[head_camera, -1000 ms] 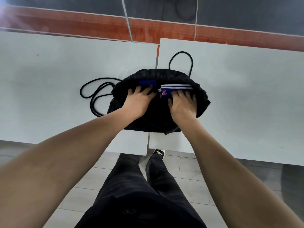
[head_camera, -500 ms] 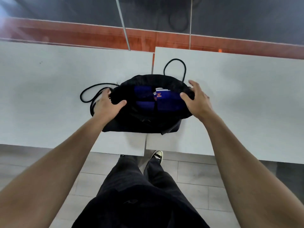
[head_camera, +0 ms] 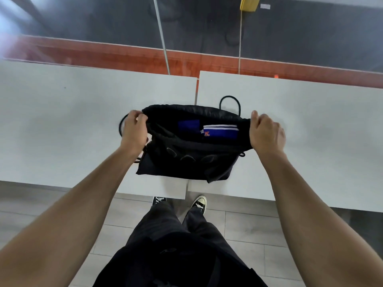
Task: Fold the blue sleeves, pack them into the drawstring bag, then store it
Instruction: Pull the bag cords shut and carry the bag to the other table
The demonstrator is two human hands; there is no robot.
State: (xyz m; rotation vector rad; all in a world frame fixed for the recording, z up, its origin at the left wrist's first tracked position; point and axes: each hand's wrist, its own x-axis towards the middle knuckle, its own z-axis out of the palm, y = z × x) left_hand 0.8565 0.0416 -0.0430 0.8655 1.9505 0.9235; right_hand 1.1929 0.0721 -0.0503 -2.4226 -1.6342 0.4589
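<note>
Two white tables [head_camera: 62,125] butt together, and the black drawstring bag [head_camera: 186,162] lies across their seam at the near edge. Left hand [head_camera: 133,131] is closed on the bag's left rim, right hand [head_camera: 266,133] curled shut at its right corner, with the mouth spread between them. Inside, the blue sleeves [head_camera: 219,132] show only in part (a white-striped cuff and a small orange mark). A cord loop [head_camera: 230,102] pokes out behind; the left hand covers most of the other cord.
</note>
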